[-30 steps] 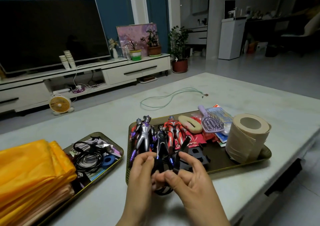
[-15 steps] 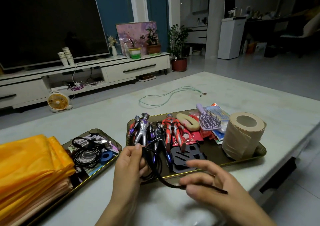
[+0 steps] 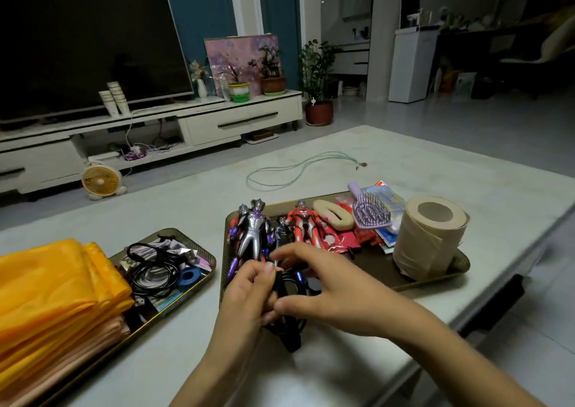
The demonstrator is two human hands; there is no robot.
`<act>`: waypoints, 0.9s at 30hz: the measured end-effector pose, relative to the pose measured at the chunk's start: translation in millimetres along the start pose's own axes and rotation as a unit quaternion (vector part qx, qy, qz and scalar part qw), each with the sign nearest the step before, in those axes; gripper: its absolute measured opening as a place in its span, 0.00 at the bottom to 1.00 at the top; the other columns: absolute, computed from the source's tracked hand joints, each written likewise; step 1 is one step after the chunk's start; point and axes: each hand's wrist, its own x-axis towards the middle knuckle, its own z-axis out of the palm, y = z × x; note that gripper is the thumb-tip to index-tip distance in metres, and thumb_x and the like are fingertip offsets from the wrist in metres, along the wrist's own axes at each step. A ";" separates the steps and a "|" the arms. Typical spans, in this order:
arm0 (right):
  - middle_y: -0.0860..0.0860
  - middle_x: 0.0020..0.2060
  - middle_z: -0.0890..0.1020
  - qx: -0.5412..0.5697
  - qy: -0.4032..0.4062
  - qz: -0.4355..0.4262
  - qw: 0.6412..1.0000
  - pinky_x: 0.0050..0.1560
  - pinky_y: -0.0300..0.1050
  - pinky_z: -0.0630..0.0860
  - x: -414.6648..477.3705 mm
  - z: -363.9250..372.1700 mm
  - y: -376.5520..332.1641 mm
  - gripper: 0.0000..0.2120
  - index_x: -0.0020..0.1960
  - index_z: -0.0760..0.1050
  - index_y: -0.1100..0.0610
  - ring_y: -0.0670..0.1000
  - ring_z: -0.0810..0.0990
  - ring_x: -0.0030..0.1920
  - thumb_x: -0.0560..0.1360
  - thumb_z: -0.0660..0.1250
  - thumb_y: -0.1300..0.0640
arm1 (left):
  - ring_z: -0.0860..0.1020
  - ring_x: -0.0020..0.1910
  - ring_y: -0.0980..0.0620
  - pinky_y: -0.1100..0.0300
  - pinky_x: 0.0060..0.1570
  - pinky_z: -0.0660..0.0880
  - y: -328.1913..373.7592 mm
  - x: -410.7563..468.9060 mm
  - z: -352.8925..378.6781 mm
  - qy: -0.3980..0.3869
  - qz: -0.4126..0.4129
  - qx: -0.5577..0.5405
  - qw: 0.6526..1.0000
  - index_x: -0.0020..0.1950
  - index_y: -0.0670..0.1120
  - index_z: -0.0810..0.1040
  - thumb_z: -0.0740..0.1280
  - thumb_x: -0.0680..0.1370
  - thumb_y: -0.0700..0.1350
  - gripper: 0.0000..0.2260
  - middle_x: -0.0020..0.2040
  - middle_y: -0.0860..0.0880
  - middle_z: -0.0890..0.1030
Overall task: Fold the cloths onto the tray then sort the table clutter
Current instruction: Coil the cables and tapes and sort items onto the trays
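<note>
Left hand [image 3: 249,291] pinches the coiled black cable [image 3: 287,332] over the tray [image 3: 429,283]'s near edge, right hand [image 3: 336,294]'s fingers [image 3: 289,252] spread loose, so the springy coil may unwind and snag the figures [image 3: 253,235].

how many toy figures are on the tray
4, in a row on the tray: purple figure half hidden leftmost, silver figure, dark figure, red figure. The left hand and right hand may hide more.

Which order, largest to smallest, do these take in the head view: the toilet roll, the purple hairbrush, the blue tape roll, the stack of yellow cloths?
1. stack of yellow cloths, though it also lies nearest the camera
2. toilet roll
3. purple hairbrush
4. blue tape roll
</note>
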 end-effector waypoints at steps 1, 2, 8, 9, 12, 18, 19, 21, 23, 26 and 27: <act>0.45 0.51 0.78 -0.006 0.001 -0.001 1.000 0.54 0.34 0.71 3.4 1.5 1.9 0.21 0.60 0.72 0.52 0.40 0.74 0.51 0.69 0.74 0.54 | 0.59 0.21 0.59 0.70 0.21 0.60 -0.1 -0.3 0.8 -0.006 0.003 0.003 1.000 0.36 0.45 0.70 0.64 0.75 0.47 0.10 0.23 0.52 0.60; 0.44 0.45 0.78 -0.013 0.010 0.005 1.000 0.47 0.33 0.70 4.5 2.0 3.0 0.17 0.54 0.74 0.52 0.40 0.74 0.44 0.68 0.75 0.55 | 0.59 0.21 0.60 0.70 0.21 0.60 -0.5 -0.9 0.8 -0.012 0.006 0.012 1.000 0.36 0.45 0.71 0.64 0.76 0.48 0.11 0.23 0.53 0.60; 0.48 0.31 0.77 0.080 0.017 0.039 0.996 0.36 0.40 0.69 -1.8 -4.2 17.9 0.11 0.35 0.74 0.51 0.43 0.72 0.32 0.65 0.76 0.61 | 0.69 0.28 0.57 0.64 0.30 0.68 -11.5 -1.3 4.5 -0.049 0.064 0.109 0.991 0.40 0.49 0.75 0.67 0.70 0.56 0.11 0.31 0.48 0.73; 0.48 0.30 0.77 0.122 0.018 0.037 0.992 0.35 0.39 0.70 -4.0 -3.3 19.2 0.11 0.35 0.75 0.52 0.43 0.73 0.32 0.66 0.74 0.64 | 0.71 0.30 0.57 0.64 0.30 0.69 -12.6 -2.5 5.4 -0.061 0.082 0.127 0.987 0.40 0.51 0.76 0.66 0.69 0.57 0.10 0.32 0.49 0.74; 0.50 0.28 0.77 0.213 0.025 0.064 0.975 0.32 0.37 0.71 -11.6 0.0 18.9 0.09 0.38 0.76 0.56 0.44 0.75 0.30 0.70 0.66 0.70 | 0.74 0.32 0.55 0.59 0.34 0.73 -16.0 -6.2 8.8 -0.076 0.110 0.143 0.981 0.42 0.54 0.78 0.66 0.70 0.56 0.07 0.33 0.51 0.76; 0.52 0.34 0.81 0.334 0.035 0.124 0.934 0.32 0.32 0.68 -13.9 3.6 18.8 0.13 0.40 0.83 0.56 0.43 0.74 0.32 0.63 0.62 0.66 | 0.72 0.33 0.59 0.63 0.36 0.70 -20.2 -9.0 7.4 -0.063 0.187 0.242 0.950 0.42 0.56 0.75 0.60 0.73 0.59 0.09 0.33 0.55 0.76; 0.52 0.36 0.81 0.372 0.029 0.142 0.917 0.31 0.32 0.66 -13.2 1.3 19.7 0.17 0.39 0.84 0.56 0.43 0.73 0.32 0.59 0.59 0.63 | 0.70 0.31 0.60 0.62 0.35 0.68 -20.3 -9.6 7.5 -0.058 0.189 0.253 0.947 0.41 0.55 0.74 0.59 0.73 0.60 0.10 0.32 0.55 0.74; 0.51 0.39 0.83 0.402 0.029 0.163 0.900 0.35 0.34 0.66 -14.4 -3.1 20.0 0.14 0.41 0.85 0.53 0.44 0.74 0.35 0.61 0.62 0.59 | 0.67 0.30 0.59 0.61 0.33 0.65 -22.0 -10.5 8.1 -0.055 0.185 0.259 0.946 0.40 0.54 0.73 0.59 0.73 0.60 0.12 0.30 0.54 0.70; 0.46 0.36 0.82 0.386 0.045 0.173 0.905 0.37 0.35 0.66 -17.5 -4.1 18.4 0.08 0.48 0.82 0.55 0.41 0.74 0.35 0.70 0.70 0.58 | 0.67 0.30 0.59 0.63 0.33 0.65 -24.8 -12.0 9.7 -0.062 0.179 0.252 0.949 0.39 0.53 0.72 0.59 0.73 0.60 0.12 0.30 0.54 0.71; 0.47 0.35 0.82 0.401 0.048 0.208 0.891 0.36 0.33 0.65 -17.6 -1.0 15.1 0.09 0.50 0.79 0.55 0.41 0.75 0.36 0.71 0.70 0.61 | 0.66 0.28 0.60 0.61 0.32 0.63 -28.5 -16.2 13.2 -0.066 0.162 0.216 0.960 0.39 0.58 0.73 0.58 0.73 0.59 0.09 0.28 0.58 0.71; 0.47 0.36 0.82 0.419 0.049 0.221 0.879 0.38 0.34 0.65 -17.2 0.2 14.1 0.08 0.49 0.80 0.56 0.43 0.76 0.38 0.71 0.70 0.62 | 0.66 0.28 0.60 0.61 0.32 0.63 -29.7 -17.7 14.1 -0.061 0.164 0.212 0.961 0.39 0.59 0.74 0.58 0.74 0.59 0.09 0.28 0.59 0.71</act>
